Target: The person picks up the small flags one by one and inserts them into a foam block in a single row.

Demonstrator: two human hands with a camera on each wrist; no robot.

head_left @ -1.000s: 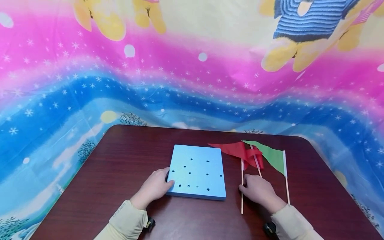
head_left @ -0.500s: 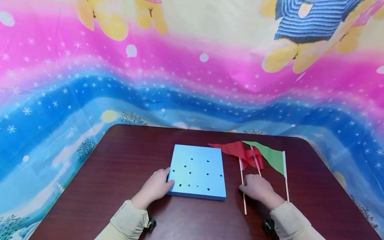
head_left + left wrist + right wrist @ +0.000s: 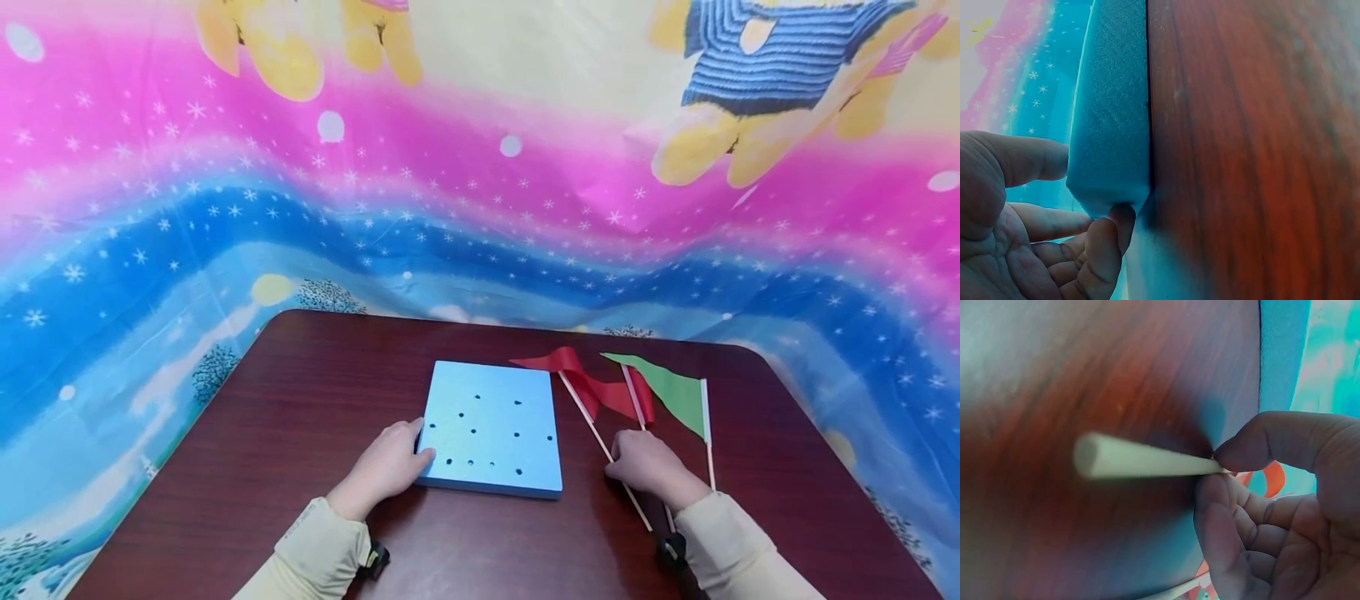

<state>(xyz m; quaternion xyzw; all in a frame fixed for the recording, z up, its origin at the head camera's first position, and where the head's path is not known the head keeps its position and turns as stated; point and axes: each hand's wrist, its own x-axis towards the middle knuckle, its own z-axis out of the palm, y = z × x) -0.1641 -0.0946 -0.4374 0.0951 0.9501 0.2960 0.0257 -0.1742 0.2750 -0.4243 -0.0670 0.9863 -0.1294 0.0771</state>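
In the head view a square blue board with several small holes lies on the table. My left hand grips its left edge, thumb over the top; the left wrist view shows my fingers around a corner of the board's thick side. Right of the board, my right hand pinches the wooden stick of a red pennant flag. The right wrist view has this stick between thumb and index finger, its bare end towards the camera. A second red flag runs partly behind that hand.
A green pennant flag lies to the right, its cloth overlapping the second red flag. The dark brown table has rounded back corners. Behind it hangs a patterned pink and blue cloth.
The held red flag has turned: its pennant end swung left towards the board and its bare end swung right. The right hand moved slightly right. Left hand and board stay put.
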